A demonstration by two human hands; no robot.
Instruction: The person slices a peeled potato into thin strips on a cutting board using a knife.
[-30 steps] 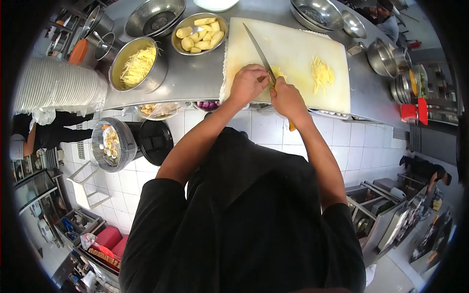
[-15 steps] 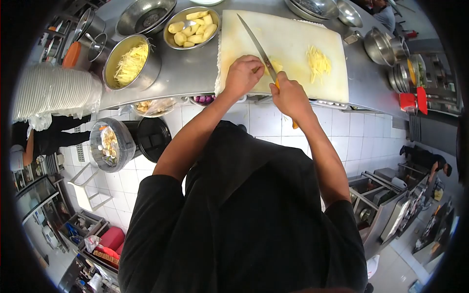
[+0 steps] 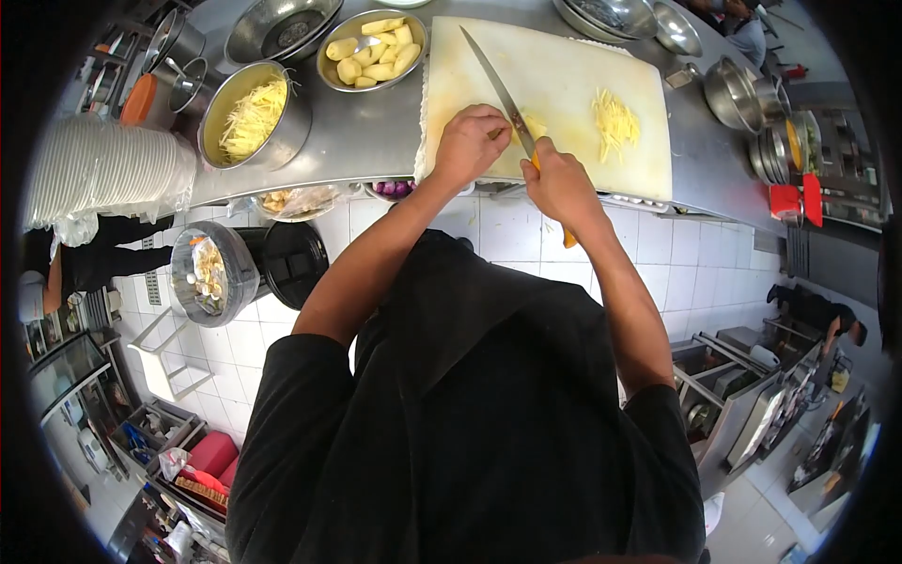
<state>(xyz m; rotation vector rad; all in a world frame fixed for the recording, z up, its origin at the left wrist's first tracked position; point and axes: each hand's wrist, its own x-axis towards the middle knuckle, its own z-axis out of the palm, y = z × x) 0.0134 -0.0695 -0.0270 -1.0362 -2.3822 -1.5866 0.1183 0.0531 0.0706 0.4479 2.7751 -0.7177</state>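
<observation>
My right hand (image 3: 562,184) grips the orange handle of a long knife (image 3: 495,77), whose blade runs up and left across the pale cutting board (image 3: 554,66). My left hand (image 3: 470,143) is curled down on a piece of peeled potato (image 3: 533,125) right beside the blade, near the board's front edge. A small heap of cut potato strips (image 3: 613,119) lies on the board to the right. A steel bowl of peeled potato pieces (image 3: 371,54) and a steel pot of potato strips (image 3: 252,117) stand on the counter to the left.
Empty steel bowls (image 3: 282,28) stand at the back left and more bowls (image 3: 611,17) at the back right, with pots (image 3: 738,92) on the right. A stack of white plates (image 3: 103,174) sits far left. Below the counter are a lined bin (image 3: 209,275) and a black lid (image 3: 294,265). Other people stand at the left and right edges.
The knife blade has shifted slightly against the potato while my left hand stays on it. The view has drifted a little; nothing else moved.
</observation>
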